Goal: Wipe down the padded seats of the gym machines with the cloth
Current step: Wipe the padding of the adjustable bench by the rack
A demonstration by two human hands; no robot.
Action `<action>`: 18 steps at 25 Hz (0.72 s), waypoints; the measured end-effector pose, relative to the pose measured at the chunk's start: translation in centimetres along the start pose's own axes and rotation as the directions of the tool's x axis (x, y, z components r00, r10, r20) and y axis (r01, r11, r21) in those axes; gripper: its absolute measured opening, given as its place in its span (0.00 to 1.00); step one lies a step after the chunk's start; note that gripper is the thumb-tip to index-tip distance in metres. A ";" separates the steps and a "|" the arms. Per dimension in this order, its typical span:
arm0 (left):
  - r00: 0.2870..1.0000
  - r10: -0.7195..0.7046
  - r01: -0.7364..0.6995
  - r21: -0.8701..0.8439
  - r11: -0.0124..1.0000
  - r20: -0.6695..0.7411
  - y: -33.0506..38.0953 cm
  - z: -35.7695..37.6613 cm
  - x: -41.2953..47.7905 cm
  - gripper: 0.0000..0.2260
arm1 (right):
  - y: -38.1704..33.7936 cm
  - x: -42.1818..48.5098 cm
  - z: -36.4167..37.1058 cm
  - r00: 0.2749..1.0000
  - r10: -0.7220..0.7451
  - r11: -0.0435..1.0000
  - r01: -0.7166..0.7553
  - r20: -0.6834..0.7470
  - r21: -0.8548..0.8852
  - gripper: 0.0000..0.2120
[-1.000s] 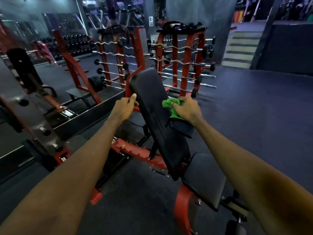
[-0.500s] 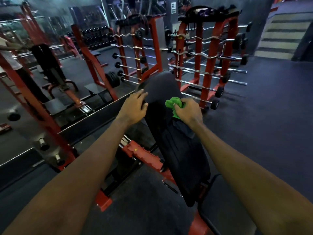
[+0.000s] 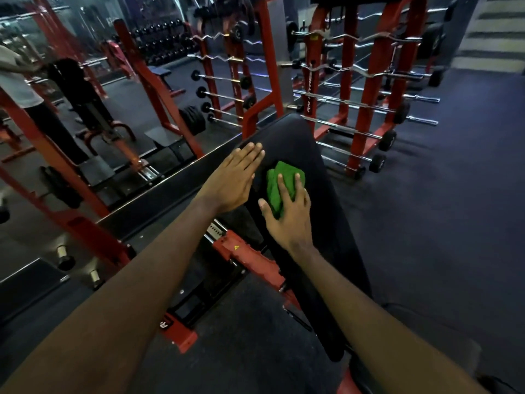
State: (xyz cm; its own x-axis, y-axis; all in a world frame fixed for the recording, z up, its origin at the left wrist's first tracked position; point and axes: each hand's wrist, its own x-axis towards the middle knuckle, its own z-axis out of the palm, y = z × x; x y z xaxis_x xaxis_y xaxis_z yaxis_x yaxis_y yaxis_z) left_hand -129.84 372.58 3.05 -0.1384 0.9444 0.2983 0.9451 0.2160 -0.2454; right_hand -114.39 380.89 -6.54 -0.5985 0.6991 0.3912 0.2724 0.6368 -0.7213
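A black padded backrest (image 3: pixel 295 143) of a red-framed incline bench slopes up in front of me. A crumpled green cloth (image 3: pixel 279 180) lies on its upper part. My right hand (image 3: pixel 287 214) presses the cloth flat against the pad, fingers spread straight over it. My left hand (image 3: pixel 234 180) rests beside it with straight fingers along the pad's left edge. The black seat pad (image 3: pixel 403 317) shows partly behind my right forearm at the lower right.
The bench's red frame (image 3: pixel 247 254) runs below the pad. A red barbell rack (image 3: pixel 366 89) stands behind the bench. A mirror wall (image 3: pixel 85 109) with red machine uprights lies to the left, a person reflected at its far left. Dark rubber floor (image 3: pixel 440 209) spreads right.
My right hand has flattened over the cloth and moved toward the pad's middle. My left hand has straightened along the left edge. The view has moved closer and tilted down.
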 end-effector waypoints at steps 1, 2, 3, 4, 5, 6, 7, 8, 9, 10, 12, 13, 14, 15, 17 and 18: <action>1.000 0.023 -0.023 0.014 1.000 -0.003 -0.5 0.3 -0.1 0.26 | 0.5 -0.6 1.0 1.000 0.014 0.999 -0.015 0.017 0.030 0.35; 0.999 0.045 -0.044 0.035 0.998 -0.007 -0.9 0.7 -0.1 0.26 | 1.0 -0.9 1.6 0.999 0.045 0.996 -0.046 0.013 0.080 0.33; 0.998 0.064 -0.063 0.051 0.997 -0.008 -1.2 1.0 -0.2 0.25 | 1.5 -0.9 2.0 0.998 0.070 0.989 -0.068 -0.007 0.128 0.31; 0.996 0.084 -0.083 0.060 0.995 -0.011 -1.5 1.1 0.0 0.25 | 2.0 -0.8 2.2 0.996 0.081 0.985 -0.074 -0.040 0.157 0.30; 0.995 0.103 -0.102 0.069 0.992 -0.015 -1.8 1.1 0.1 0.25 | 2.5 -0.8 2.4 0.993 0.083 0.984 -0.069 -0.079 0.167 0.30; 0.993 0.118 -0.116 0.079 0.990 -0.023 -2.0 1.0 0.1 0.25 | 2.9 -1.0 2.6 0.989 0.093 0.981 -0.072 -0.113 0.180 0.30; 0.991 0.128 -0.124 0.088 0.988 -0.031 -2.3 0.9 0.2 0.26 | 3.0 -1.1 2.9 0.982 0.125 0.974 -0.094 -0.143 0.206 0.30; 0.990 0.132 -0.128 0.089 0.988 -0.040 -2.7 0.9 0.2 0.26 | 3.1 -1.3 3.2 0.971 0.171 0.962 -0.128 -0.168 0.241 0.30; 0.990 0.134 -0.130 0.085 0.988 -0.043 -2.9 0.8 0.3 0.26 | 2.9 -1.3 3.5 0.960 0.206 0.950 -0.151 -0.188 0.272 0.30; 0.990 0.138 -0.134 0.084 0.987 -0.043 -3.2 0.9 0.3 0.27 | 2.5 -1.0 3.6 0.953 0.225 0.942 -0.159 -0.203 0.295 0.29; 0.987 0.152 -0.148 0.079 0.986 -0.047 -3.5 1.1 0.5 0.27 | 0.8 0.9 3.1 0.954 0.203 0.942 -0.129 -0.222 0.310 0.26; 0.986 0.156 -0.152 0.064 0.986 -0.054 -3.6 1.2 0.5 0.27 | -0.2 2.1 2.6 0.959 0.176 0.947 -0.103 -0.223 0.303 0.25; 0.986 0.156 -0.154 0.042 0.987 -0.064 -3.5 1.4 0.5 0.26 | -1.1 3.4 2.1 0.965 0.145 0.955 -0.078 -0.221 0.285 0.25; 0.985 0.155 -0.154 0.019 0.988 -0.072 -3.5 1.6 0.6 0.26 | -1.7 4.4 1.8 0.968 0.115 0.964 -0.055 -0.222 0.258 0.24; 0.984 0.157 -0.159 -0.016 0.987 -0.090 -3.6 1.9 0.6 0.26 | -1.3 3.9 2.0 0.970 0.067 0.975 -0.014 -0.234 0.220 0.24; 0.982 0.160 -0.163 -0.027 0.986 -0.102 -3.7 2.0 0.6 0.26 | -0.4 2.5 2.4 0.969 0.053 0.978 -0.002 -0.240 0.208 0.25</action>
State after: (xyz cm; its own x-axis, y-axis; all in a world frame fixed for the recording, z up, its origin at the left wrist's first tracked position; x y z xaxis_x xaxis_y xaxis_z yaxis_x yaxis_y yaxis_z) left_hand -134.02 372.85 2.26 0.0453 0.9367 0.3473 0.9626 0.0521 -0.2660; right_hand -117.84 381.64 -6.70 -0.3848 0.7894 0.4784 0.1112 0.5541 -0.8250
